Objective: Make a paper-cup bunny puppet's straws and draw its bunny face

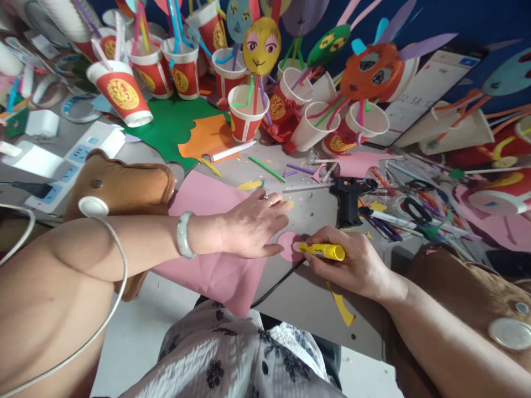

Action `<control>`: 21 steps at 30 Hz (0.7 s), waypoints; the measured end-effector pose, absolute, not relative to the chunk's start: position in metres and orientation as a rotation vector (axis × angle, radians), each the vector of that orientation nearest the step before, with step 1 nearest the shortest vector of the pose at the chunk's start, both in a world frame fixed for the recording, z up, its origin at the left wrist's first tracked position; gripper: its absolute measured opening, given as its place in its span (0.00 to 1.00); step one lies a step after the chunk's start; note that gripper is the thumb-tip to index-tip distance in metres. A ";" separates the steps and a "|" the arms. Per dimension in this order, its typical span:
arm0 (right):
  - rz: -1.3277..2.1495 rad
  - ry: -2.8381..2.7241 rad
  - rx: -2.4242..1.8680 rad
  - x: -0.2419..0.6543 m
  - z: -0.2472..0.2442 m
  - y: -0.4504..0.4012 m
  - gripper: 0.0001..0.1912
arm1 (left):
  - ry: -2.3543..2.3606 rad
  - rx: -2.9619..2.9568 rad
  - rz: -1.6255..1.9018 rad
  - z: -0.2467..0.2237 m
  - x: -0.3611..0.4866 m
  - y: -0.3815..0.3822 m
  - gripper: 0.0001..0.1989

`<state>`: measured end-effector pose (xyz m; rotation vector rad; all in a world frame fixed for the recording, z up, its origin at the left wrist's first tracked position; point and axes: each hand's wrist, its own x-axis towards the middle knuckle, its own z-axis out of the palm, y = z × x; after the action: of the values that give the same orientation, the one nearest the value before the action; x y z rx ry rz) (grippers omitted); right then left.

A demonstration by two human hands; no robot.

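Observation:
My left hand (253, 224) lies palm down on the table, fingers apart, its thumb at the edge of a small pink paper circle (288, 246). Under that wrist spreads a large sheet of pink paper (219, 276). In my right hand (352, 268) is a yellow marker-like tube (326, 251), pinched between thumb and fingers. Its pale tip meets the right part of the circle; whether it is a marker or a glue stick I cannot tell. A black glue gun (347, 202) stands just beyond my right hand.
Red and white paper cups (248, 119) with straws and painted faces line the back. Green paper (168, 124) and orange paper (207, 135) lie before them. Pens and scraps clutter the right. A power strip (74, 163) sits left; a black cord (280, 283) crosses the front.

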<state>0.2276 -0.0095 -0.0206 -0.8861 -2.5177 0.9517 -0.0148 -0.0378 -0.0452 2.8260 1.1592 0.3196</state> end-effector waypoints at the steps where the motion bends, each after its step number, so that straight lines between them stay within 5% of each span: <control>1: 0.940 -2.528 -0.877 0.227 -0.019 -0.010 0.05 | 1.158 2.825 0.320 -0.046 -0.015 -0.038 0.18; 15: 1.255 -2.140 -1.301 0.225 -0.012 -0.003 0.10 | 1.163 2.820 0.192 -0.034 -0.012 -0.035 0.19; 21: 1.187 -2.247 -1.144 0.232 -0.020 -0.004 0.07 | 1.166 2.827 0.233 -0.039 -0.013 -0.037 0.18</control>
<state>0.2316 -0.0040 -0.0196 -1.1440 -2.2473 1.1869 -0.0133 -0.0366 -0.0389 2.8273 1.1656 0.2329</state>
